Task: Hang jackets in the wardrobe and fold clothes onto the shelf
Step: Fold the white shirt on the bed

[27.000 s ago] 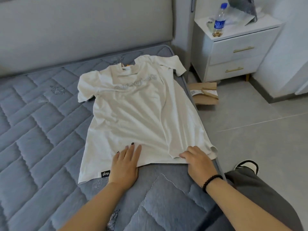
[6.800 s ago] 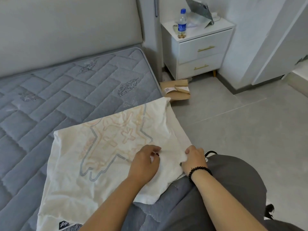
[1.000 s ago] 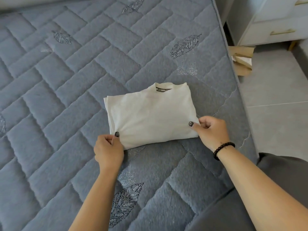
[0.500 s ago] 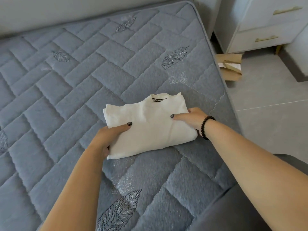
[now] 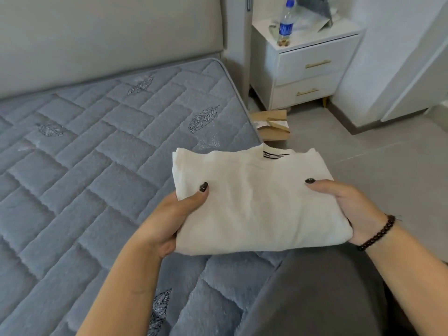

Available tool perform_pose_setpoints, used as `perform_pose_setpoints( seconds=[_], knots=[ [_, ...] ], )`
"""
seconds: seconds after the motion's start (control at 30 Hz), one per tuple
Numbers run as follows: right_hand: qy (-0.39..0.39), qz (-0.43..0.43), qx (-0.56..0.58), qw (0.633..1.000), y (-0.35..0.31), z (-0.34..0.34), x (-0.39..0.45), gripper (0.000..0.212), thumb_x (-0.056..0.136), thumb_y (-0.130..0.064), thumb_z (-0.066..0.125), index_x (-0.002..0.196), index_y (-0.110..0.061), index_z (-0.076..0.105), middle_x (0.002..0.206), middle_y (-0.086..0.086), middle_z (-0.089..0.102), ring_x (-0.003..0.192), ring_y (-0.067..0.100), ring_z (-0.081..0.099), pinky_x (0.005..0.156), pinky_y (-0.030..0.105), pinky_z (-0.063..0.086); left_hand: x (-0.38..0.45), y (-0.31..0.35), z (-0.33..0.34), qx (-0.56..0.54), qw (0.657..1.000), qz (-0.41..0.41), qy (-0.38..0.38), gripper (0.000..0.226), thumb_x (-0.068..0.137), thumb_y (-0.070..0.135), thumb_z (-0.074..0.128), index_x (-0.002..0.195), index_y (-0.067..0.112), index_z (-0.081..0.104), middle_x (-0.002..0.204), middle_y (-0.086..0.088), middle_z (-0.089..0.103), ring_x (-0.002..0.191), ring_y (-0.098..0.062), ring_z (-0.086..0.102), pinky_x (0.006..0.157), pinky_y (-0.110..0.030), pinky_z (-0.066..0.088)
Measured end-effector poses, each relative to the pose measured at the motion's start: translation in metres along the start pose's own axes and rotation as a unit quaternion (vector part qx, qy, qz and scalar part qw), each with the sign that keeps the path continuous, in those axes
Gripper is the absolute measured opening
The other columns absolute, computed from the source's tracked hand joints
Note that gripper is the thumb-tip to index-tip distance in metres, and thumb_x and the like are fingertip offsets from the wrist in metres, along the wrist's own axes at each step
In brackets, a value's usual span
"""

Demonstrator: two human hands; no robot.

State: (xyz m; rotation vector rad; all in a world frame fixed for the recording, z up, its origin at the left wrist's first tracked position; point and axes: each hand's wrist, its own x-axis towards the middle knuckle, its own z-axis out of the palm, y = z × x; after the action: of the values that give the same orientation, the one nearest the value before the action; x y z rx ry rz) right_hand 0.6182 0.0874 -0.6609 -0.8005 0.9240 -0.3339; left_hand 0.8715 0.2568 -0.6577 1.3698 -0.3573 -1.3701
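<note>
Your left hand (image 5: 169,221) and right hand (image 5: 356,209) each grip a side of the folded white T-shirt (image 5: 254,202), a soft cotton rectangle held above the quilted grey mattress (image 5: 84,166) edge.

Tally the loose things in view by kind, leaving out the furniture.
Folded shirt: 1
Water bottle: 1
Cardboard package: 1
Bead bracelet: 1
Total: 4
</note>
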Motion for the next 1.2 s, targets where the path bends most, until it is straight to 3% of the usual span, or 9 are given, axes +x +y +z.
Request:
perform_pose_setpoints(
  seconds=[0.1, 0.27, 0.47, 0.63, 0.77, 1.03, 1.2],
  knots=[
    [0.011, -0.019, 0.024, 0.999, 0.000, -0.029, -0.038, 0.027, 0.073, -0.021, 0.062, 0.091, -0.012, 0.079, 0.105, 0.011, 0.073, 0.089, 0.027, 0.072, 0.062, 0.033, 0.059, -0.004, 0.006, 0.038, 0.051, 0.998, 0.022, -0.036, 0.032, 0.078, 0.040, 0.073, 0.105, 0.023, 0.075, 0.115, -0.007, 0.071, 0.105, -0.025, 0.069, 0.073, -0.033, 0.059],
    [0.050, -0.068, 0.036, 0.996, 0.003, -0.076, -0.100, 0.029, 0.072, -0.018, 0.063, 0.095, -0.008, 0.077, 0.109, 0.015, 0.071, 0.091, 0.029, 0.071, 0.066, 0.036, 0.060, -0.014, -0.001, 0.100, 0.074, 0.993, 0.038, -0.082, 0.028, 0.080, 0.035, 0.075, 0.103, 0.018, 0.076, 0.111, -0.008, 0.073, 0.099, -0.025, 0.071, 0.069, -0.030, 0.058],
    [0.089, -0.130, 0.049, 0.986, 0.011, -0.122, -0.163, 0.040, 0.070, -0.011, 0.065, 0.110, -0.007, 0.068, 0.107, 0.018, 0.071, 0.091, 0.034, 0.070, 0.061, 0.039, 0.059, -0.030, -0.016, 0.168, 0.125, 0.985, 0.047, -0.106, 0.044, 0.073, 0.037, 0.081, 0.110, 0.015, 0.071, 0.108, -0.009, 0.074, 0.097, -0.026, 0.072, 0.068, -0.032, 0.058],
    [0.131, -0.179, 0.072, 0.972, 0.017, -0.164, -0.209, 0.041, 0.069, -0.010, 0.066, 0.109, -0.007, 0.067, 0.105, 0.018, 0.071, 0.090, 0.035, 0.070, 0.060, 0.039, 0.059, -0.034, -0.031, 0.228, 0.142, 0.981, 0.036, -0.127, 0.047, 0.071, 0.041, 0.077, 0.110, 0.015, 0.072, 0.108, -0.010, 0.074, 0.096, -0.030, 0.072, 0.069, -0.036, 0.058],
    [0.162, -0.194, 0.092, 0.963, 0.013, -0.204, -0.234, 0.041, 0.072, -0.009, 0.064, 0.113, -0.006, 0.065, 0.108, 0.018, 0.070, 0.095, 0.037, 0.068, 0.073, 0.044, 0.058, -0.025, -0.041, 0.280, 0.152, 0.978, 0.026, -0.143, 0.051, 0.070, 0.041, 0.078, 0.112, 0.014, 0.070, 0.106, -0.010, 0.074, 0.094, -0.030, 0.072, 0.067, -0.038, 0.058],
    [0.240, -0.217, 0.136, 0.936, 0.000, -0.284, -0.223, 0.029, 0.081, -0.001, 0.061, 0.108, -0.009, 0.066, 0.101, 0.014, 0.073, 0.084, 0.030, 0.072, 0.055, 0.034, 0.056, 0.035, -0.044, 0.367, 0.211, 0.965, 0.021, -0.157, 0.050, 0.070, 0.044, 0.075, 0.110, 0.013, 0.069, 0.101, -0.010, 0.075, 0.090, -0.029, 0.073, 0.069, -0.038, 0.059],
    [0.280, -0.173, 0.162, 0.930, 0.007, -0.340, -0.172, 0.030, 0.084, -0.004, 0.060, 0.111, -0.014, 0.067, 0.104, 0.009, 0.073, 0.091, 0.029, 0.071, 0.063, 0.035, 0.057, 0.112, -0.067, 0.408, 0.246, 0.960, -0.032, -0.134, 0.048, 0.069, 0.044, 0.074, 0.104, 0.012, 0.070, 0.099, -0.011, 0.075, 0.088, -0.031, 0.073, 0.072, -0.039, 0.057]
  ],
)
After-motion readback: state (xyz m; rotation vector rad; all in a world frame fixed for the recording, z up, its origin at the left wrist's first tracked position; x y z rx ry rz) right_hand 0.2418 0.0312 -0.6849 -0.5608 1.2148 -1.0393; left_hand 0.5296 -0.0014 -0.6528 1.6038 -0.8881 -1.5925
